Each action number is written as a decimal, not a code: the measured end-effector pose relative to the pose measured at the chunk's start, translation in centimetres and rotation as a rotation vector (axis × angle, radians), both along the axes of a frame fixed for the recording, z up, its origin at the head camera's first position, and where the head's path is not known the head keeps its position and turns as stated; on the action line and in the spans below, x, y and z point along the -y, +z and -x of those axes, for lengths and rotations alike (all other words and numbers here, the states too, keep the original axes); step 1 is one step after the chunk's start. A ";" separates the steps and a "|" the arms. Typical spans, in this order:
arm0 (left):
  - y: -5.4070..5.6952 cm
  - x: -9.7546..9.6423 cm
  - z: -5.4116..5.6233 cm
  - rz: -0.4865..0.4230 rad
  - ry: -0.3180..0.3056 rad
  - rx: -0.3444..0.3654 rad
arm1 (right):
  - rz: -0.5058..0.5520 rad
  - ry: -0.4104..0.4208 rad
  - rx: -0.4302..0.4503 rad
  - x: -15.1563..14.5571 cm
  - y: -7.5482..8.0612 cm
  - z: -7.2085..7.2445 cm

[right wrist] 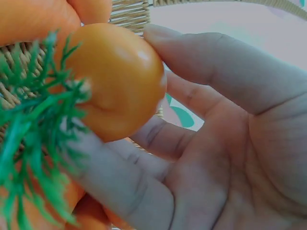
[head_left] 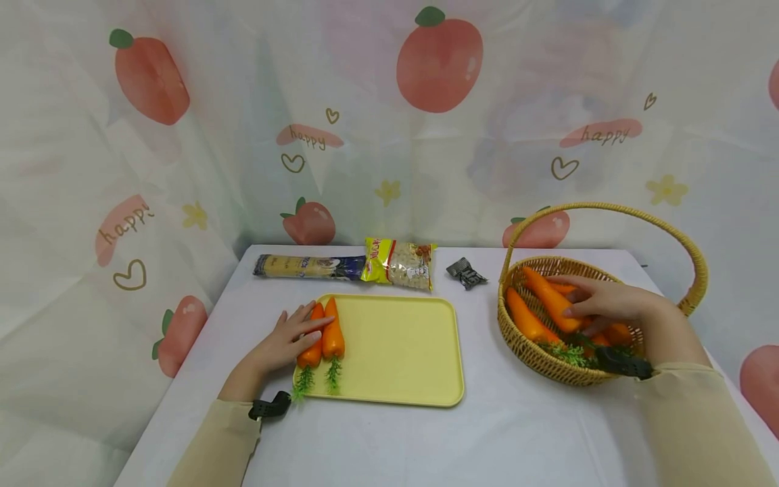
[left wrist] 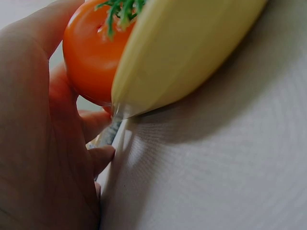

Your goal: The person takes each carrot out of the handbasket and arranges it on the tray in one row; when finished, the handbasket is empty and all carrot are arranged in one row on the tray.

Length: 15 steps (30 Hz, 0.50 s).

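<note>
Two orange carrots with green tops lie side by side at the left end of a yellow tray (head_left: 398,352). My left hand (head_left: 282,341) rests on them from the left, its fingers stretched across the left carrot (head_left: 310,353) and a fingertip on the right carrot (head_left: 334,337). In the left wrist view, the carrot's (left wrist: 91,57) blunt end sits beside the tray rim (left wrist: 192,52). Inside the wicker basket (head_left: 535,362), my right hand (head_left: 615,301) grips a carrot (right wrist: 120,72) near its leafy end, thumb on one side and fingers on the other. Several more carrots (head_left: 528,321) lie around it.
Behind the tray lie a long noodle packet (head_left: 310,266), a yellow and clear food bag (head_left: 402,264) and a small dark packet (head_left: 466,273). The basket's tall handle (head_left: 608,206) arches over its opening. A patterned curtain (head_left: 377,162) hangs behind the white table (head_left: 395,446).
</note>
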<state>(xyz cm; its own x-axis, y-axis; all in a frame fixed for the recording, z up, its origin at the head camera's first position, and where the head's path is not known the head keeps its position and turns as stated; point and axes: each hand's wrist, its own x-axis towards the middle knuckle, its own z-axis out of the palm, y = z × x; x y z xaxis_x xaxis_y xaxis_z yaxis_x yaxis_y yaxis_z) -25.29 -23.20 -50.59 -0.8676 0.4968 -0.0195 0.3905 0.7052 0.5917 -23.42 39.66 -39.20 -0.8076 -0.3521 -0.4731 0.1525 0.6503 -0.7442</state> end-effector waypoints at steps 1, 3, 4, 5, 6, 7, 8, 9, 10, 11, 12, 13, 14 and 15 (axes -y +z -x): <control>0.0 0.0 0.0 0.001 -0.001 0.000 | 0.003 -0.005 -0.014 0.0 0.1 -0.1; 0.0 0.0 0.1 0.002 -0.001 0.002 | 0.014 -0.016 -0.040 0.0 0.2 -0.2; -0.1 0.0 0.1 0.003 -0.001 0.003 | 0.017 -0.023 -0.057 0.0 0.2 -0.3; -0.1 0.0 0.2 0.004 -0.001 0.004 | 0.017 -0.028 -0.075 0.1 0.3 -0.3; -0.1 0.0 0.2 0.003 -0.004 0.002 | 0.016 -0.032 -0.094 0.2 0.4 -0.4; -0.2 0.1 0.2 0.001 -0.007 0.000 | 0.011 -0.032 -0.111 0.2 0.5 -0.4; -0.2 0.1 0.2 0.000 -0.009 -0.001 | 0.001 -0.034 -0.127 0.4 0.6 -0.5; -0.2 0.1 0.1 -0.004 -0.012 -0.003 | -0.012 -0.036 -0.143 0.5 0.8 -0.5; -0.2 0.1 0.1 -0.007 -0.015 -0.007 | -0.022 -0.034 -0.159 0.5 1.0 -0.6; -0.2 0.0 0.1 -0.011 -0.017 -0.010 | -0.031 -0.034 -0.169 0.6 1.1 -0.7; -0.2 0.0 0.0 -0.013 -0.016 -0.012 | -0.039 -0.036 -0.176 0.7 1.3 -0.8; -0.2 0.0 0.0 -0.016 -0.015 -0.013 | -0.042 -0.039 -0.179 0.8 1.4 -0.8; -0.2 0.0 0.0 -0.017 -0.013 -0.016 | -0.044 -0.043 -0.181 0.8 1.6 -0.9; -0.2 0.0 0.0 -0.020 -0.013 -0.017 | -0.039 -0.045 -0.181 0.9 1.7 -1.0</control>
<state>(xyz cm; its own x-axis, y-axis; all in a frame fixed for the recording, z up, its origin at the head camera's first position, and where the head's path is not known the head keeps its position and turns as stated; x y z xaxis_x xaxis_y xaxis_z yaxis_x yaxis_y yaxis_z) -25.25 -23.18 -50.75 -0.8614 0.5079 0.0051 0.4093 0.6882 0.5990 -22.47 38.77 -37.47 -0.8954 -0.2979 -0.3308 0.0479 0.6744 -0.7368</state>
